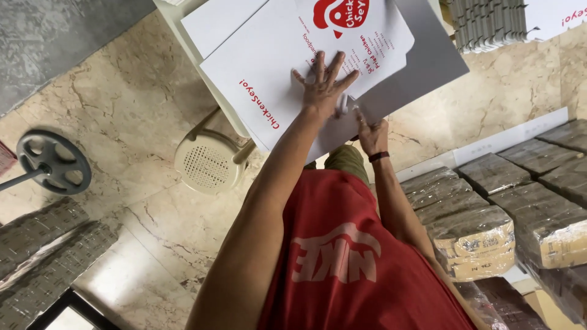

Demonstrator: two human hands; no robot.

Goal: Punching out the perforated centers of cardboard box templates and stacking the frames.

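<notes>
A flat white cardboard box blank [269,67] with red printing lies on a pale table [183,30], on top of other white sheets. My left hand [324,82] presses flat on it, palm down with the fingers spread. My right hand [372,131], which wears a dark wristband, pinches the blank's near edge where a flap folds up. A grey-backed sheet [428,61] sticks out from under the blank on the right. My red shirt fills the bottom of the view.
A beige plastic stool [208,160] stands under the table edge on the marble floor. A round fan base [54,160] sits at the left. Plastic-wrapped bundles [483,232] are stacked at the right, with folded cartons [489,24] at the top right.
</notes>
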